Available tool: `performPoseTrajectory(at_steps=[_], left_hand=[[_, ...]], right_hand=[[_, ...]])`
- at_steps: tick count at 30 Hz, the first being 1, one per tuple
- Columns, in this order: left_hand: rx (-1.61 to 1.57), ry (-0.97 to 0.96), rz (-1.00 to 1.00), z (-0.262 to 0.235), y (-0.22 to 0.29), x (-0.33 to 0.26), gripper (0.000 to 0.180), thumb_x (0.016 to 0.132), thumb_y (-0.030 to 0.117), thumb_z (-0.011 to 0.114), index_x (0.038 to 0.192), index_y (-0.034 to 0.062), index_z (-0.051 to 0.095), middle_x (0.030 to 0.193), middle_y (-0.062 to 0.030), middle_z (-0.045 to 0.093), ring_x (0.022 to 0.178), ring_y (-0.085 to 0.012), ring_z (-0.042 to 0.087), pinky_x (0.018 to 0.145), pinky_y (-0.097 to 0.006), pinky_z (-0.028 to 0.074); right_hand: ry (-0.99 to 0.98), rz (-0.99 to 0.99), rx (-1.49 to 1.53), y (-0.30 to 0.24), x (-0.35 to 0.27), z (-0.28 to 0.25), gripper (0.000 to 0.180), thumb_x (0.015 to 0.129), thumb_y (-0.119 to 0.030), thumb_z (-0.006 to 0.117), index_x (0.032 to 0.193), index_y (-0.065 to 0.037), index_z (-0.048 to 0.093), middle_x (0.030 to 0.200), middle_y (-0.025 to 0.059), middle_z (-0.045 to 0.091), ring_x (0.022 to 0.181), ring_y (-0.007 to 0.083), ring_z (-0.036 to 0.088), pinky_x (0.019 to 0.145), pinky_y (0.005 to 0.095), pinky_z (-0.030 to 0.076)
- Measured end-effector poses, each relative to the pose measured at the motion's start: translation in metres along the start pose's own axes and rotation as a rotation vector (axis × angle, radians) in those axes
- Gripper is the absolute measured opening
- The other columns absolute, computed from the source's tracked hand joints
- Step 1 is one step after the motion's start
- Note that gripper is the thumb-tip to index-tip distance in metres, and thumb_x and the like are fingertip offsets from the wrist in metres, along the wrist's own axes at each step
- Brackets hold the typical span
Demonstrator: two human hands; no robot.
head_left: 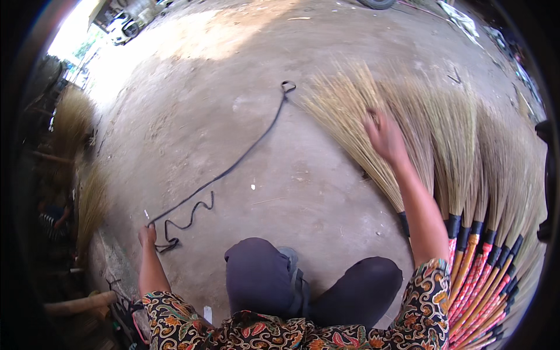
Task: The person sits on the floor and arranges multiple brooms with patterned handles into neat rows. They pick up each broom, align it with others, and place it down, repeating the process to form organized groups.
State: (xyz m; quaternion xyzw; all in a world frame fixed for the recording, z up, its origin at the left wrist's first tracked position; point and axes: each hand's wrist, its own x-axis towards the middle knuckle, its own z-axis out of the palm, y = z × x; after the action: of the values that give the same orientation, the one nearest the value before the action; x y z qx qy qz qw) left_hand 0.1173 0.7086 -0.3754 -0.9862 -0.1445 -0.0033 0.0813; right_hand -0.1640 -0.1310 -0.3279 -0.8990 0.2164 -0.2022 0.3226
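Down at the left, my left hand (147, 234) is closed on a long dark cord (224, 172). From there the cord runs across the ground, away and to the right, ending in a small loop; a loose tail lies in curves beside the hand. My right hand (383, 137) is over the bristles of the leftmost grass broom (344, 116). Its fingers look bent but are smeared by motion, so I cannot tell whether they grip any bristles. This broom lies with its bristles fanned away from me, and my right forearm hides part of it.
Several more brooms (461, 140) lie side by side at the right, their red and orange handles (466, 280) toward me. Bristle bundles (73, 116) stand at the far left. A wooden pole (81, 304) juts in at lower left. A tyre (377, 3) lies at the far edge.
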Motion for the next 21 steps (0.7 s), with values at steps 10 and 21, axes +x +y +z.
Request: performPoseTrajectory(at_steps=[10,21], left_hand=[[0.633,-0.627,0.288,0.070,0.034,-0.012,0.075,0.079,0.034,0.076,0.146,0.0076,0.055,0.152,-0.0223,0.054,0.140,-0.0402,0.053,0.117,-0.049,0.044],[-0.506,-0.642,0.785,0.028,0.323,-0.211,0.074,0.094,0.057,0.070,0.141,0.0010,0.060,0.140,-0.0238,0.063,0.134,-0.0349,0.058,0.112,-0.043,0.046]], right_hand=[[-0.079,0.766,-0.609,0.184,-0.369,-0.035,0.083,0.085,-0.045,0.083,0.146,0.001,0.050,0.146,0.0224,0.049,0.133,0.0435,0.053,0.109,0.0489,0.048],[-0.002,0.657,-0.358,0.186,-0.371,-0.012,0.062,0.079,-0.044,0.083,0.109,0.003,0.058,0.103,0.0309,0.068,0.101,0.0496,0.066,0.088,0.0547,0.052]])
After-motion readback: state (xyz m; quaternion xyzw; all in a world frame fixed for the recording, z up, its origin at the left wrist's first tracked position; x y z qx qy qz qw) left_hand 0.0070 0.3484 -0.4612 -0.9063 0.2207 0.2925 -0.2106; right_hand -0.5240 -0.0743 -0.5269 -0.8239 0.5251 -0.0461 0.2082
